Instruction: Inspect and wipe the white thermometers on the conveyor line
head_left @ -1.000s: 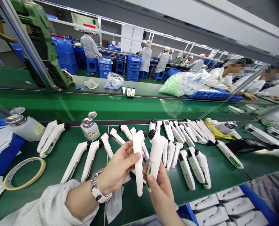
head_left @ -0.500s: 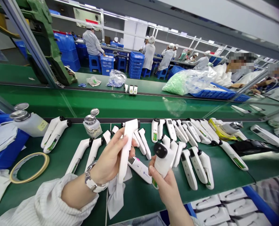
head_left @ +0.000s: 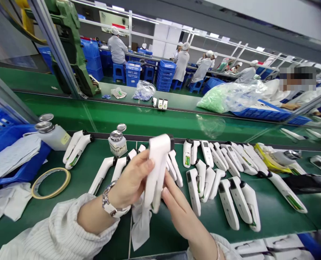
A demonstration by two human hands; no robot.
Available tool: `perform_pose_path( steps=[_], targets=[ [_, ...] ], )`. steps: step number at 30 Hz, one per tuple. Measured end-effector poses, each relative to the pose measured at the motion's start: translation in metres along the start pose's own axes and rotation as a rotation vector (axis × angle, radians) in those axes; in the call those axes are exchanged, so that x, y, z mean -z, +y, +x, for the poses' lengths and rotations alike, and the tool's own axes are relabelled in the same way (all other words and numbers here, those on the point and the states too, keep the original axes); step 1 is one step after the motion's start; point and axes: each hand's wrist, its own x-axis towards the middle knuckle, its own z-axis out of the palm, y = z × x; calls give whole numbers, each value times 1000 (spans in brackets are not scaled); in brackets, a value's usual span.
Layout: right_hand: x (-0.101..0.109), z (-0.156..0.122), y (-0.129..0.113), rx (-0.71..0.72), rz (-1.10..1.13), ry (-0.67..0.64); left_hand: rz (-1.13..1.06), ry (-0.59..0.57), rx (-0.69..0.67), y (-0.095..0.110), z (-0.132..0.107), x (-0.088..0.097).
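Observation:
My left hand (head_left: 130, 184) grips a white handheld thermometer (head_left: 157, 166) upright over the green table (head_left: 73, 187), with a white cloth (head_left: 140, 224) hanging under the palm. My right hand (head_left: 178, 211) is empty; its stretched fingers touch the lower end of that thermometer. Just right of my hands several more white thermometers (head_left: 220, 173) lie in rows on the table. Others lie to the left (head_left: 103, 173).
A roll of tape (head_left: 50, 182) and two solvent dispenser bottles (head_left: 117, 141) stand on the left, beside blue bins with papers (head_left: 11, 159). A conveyor belt (head_left: 149, 119) runs behind. Co-workers in white coats sit at far benches and at the right.
My right hand has put its thermometer down among the others and come back empty to the one in my left hand. The camera has shifted left.

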Motion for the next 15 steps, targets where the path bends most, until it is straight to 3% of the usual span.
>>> perform_pose_path(
  steps=[2, 6, 8, 11, 15],
  targets=[
    [-7, -2, 13, 7, -129, -88, -35, 105, -108, 17, 2, 5],
    [-29, -2, 44, 132, -832, -336, -43, 258, -428, 51, 0, 22],
    [-35, 4, 51, 193, -1039, -426, -7, 298, -512, 62, -3, 31],
    [-28, 25, 33, 273, -1030, -486, -5, 350, -532, 73, -6, 40],
    [-17, 80, -27, 464, -1008, -243, -73, 390, -524, 84, -7, 46]
  ],
)
